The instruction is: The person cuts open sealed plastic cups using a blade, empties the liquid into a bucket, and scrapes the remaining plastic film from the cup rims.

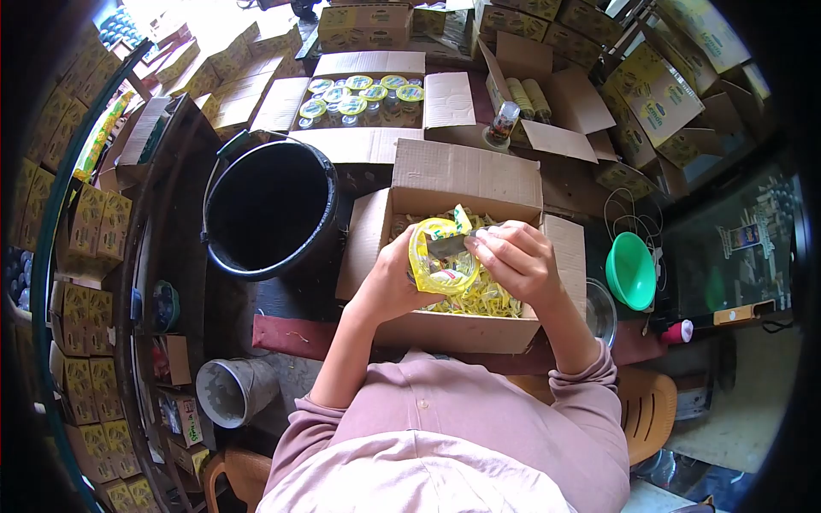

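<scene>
We have the yellow-rimmed clear container [441, 278] over the open carton [466, 335] of yellow wrapped pieces [500, 299], mouth facing us. Left hand [390, 278]: fingers wrapped round its 8–9 o'clock side, holding it. Right hand [523, 263] at 3 o'clock: fingers pinched narrow on a dark flat strip [446, 246], which lies across the container's mouth; can't tell if it touches the container. From the container, on the tabletop [301, 304]: black bucket [272, 209], handle up, at 10; carton of yellow-lidded jars [363, 132] at 11; small clear jar [502, 125] at 1, just beside a second open carton [560, 141] holding yellowish rolls [526, 96]. We've got a green bowl [631, 271] at 3 and a clear bowl [602, 315] at 4, partly hidden by the right arm. Pink-and-white spool [678, 332] farther out at 4. Grey bucket [238, 392] at 8, below tabletop level.
</scene>
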### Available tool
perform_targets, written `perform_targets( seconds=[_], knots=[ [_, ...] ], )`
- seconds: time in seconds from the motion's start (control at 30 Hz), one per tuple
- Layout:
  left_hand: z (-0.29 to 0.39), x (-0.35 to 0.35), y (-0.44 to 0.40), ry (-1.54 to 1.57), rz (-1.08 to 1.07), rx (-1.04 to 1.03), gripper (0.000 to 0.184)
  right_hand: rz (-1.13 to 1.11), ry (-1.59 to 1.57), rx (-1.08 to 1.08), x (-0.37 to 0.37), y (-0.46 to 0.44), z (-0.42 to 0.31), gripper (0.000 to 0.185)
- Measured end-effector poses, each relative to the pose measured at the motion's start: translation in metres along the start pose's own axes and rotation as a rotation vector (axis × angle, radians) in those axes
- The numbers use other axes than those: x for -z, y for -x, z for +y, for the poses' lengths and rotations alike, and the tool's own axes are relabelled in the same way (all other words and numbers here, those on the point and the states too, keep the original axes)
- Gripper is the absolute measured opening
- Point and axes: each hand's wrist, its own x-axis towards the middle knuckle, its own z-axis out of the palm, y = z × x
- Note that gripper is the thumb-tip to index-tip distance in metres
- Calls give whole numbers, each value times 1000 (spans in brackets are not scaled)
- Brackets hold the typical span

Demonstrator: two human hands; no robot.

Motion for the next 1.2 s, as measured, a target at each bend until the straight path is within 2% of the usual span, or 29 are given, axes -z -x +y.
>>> perform_targets(
  seconds=[0.2, 0.43, 0.7, 0.9, 1.2],
  knots=[
    [-2, 4, -7, -9, -84, 57, 65, -47, -5, 4, 4, 1, 4, 23],
    [-8, 2, -5, -73, -10, 75, 71, -120, 20, -52, 12, 6, 0, 24],
    [-2, 3, -6, -109, -12, 74, 77, -102, 23, -4, 5, 5, 1, 26],
    [-10, 0, -2, -160, -22, 83, 75, -70, 12, 21, 0, 4, 4, 23],
    [-4, 3, -7, -73, -70, 84, 66, -52, -32, 59, -5, 6, 9, 22]
  ],
)
